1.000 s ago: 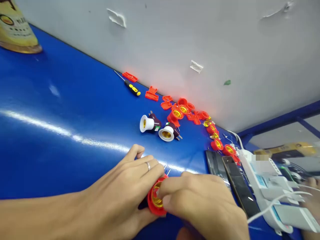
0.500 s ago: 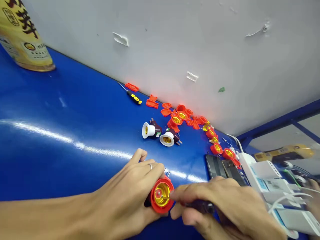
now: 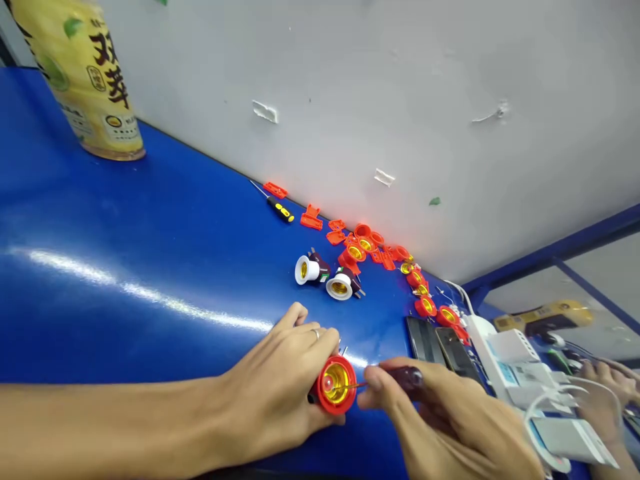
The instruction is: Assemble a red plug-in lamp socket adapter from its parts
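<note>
Near the bottom middle, my left hand [image 3: 285,373] is wrapped round a red lamp socket [image 3: 349,405], its open mouth turned toward me and its gold threaded inside showing. Metal prongs stick out behind it. My right hand [image 3: 440,413] grips a screwdriver [image 3: 407,378] by its dark handle. The thin shaft reaches into the socket's mouth; where exactly the tip touches I cannot tell. Beyond my hands lie two lamp sockets with white rims and dark plug bodies, a left one [image 3: 311,269] and a right one [image 3: 345,283].
Along the wall lie another screwdriver [image 3: 280,209], red plastic shells [image 3: 311,220] and several red sockets [image 3: 355,252]. A yellow drink bottle [image 3: 100,100] stands at left. Two phones [image 3: 425,340], a white power strip [image 3: 487,347] with chargers and another person's hand [image 3: 607,387] are at right.
The camera view has shifted, so the bottle shows more fully. My right hand's fingers have drawn back a little from the socket, baring more of the screwdriver's shaft. My left hand keeps its hold.
</note>
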Demonstrator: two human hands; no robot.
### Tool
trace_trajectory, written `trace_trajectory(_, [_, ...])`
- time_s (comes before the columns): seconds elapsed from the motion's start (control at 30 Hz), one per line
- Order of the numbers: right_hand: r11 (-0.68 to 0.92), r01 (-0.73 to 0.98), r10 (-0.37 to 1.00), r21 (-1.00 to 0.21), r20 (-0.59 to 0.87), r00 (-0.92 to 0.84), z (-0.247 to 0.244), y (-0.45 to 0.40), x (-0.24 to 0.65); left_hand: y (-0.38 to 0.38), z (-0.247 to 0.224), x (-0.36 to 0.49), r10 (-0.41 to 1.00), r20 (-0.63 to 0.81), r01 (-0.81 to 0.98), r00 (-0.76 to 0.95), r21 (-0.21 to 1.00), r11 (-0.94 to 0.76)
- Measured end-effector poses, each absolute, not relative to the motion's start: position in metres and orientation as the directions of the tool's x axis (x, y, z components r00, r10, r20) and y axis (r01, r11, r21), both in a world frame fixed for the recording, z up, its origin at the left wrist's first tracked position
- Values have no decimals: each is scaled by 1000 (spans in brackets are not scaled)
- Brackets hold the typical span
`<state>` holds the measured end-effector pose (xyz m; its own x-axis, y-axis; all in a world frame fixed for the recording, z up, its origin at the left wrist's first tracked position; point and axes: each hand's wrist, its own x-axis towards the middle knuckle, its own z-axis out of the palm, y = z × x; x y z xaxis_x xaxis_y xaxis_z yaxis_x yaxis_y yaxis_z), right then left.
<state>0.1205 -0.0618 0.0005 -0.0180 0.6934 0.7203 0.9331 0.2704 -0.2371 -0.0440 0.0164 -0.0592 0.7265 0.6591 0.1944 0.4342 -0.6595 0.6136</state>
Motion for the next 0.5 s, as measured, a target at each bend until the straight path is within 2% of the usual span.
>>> trace_trajectory(0.1, [233, 889, 663, -395, 733, 152, -1, -60, 128, 18, -59, -45, 675, 200, 448, 710, 611, -652])
trace_trajectory(0.17, [175, 828, 664, -532, 685, 300, -1, -54, 145, 20, -62, -45, 692, 212, 462, 690, 606, -647])
trace_trajectory(0.2, [93, 808, 684, -582, 627, 373, -1, -49, 156, 21, -63, -45, 698, 219, 469, 682, 602, -647])
trace_trajectory(0.23, [-12, 818, 773, -575, 514, 372, -3, -44, 166, 22, -64, -44, 702, 230, 473, 674, 596, -649])
trace_trajectory(0.33, [-113, 873, 923, -474, 276, 269, -19, -27, 187, 26, -66, -43, 699, 281, 481, 658, 558, -676])
trace_trajectory(0.4, [-161, 915, 967, -371, 127, 221, -31, -17, 189, 31, -66, -43, 685, 320, 488, 655, 512, -707])
trace_trajectory(0.5, [-199, 954, 979, -226, 4, 205, -37, -8, 184, 45, -66, -44, 671, 376, 511, 639, 445, -736])
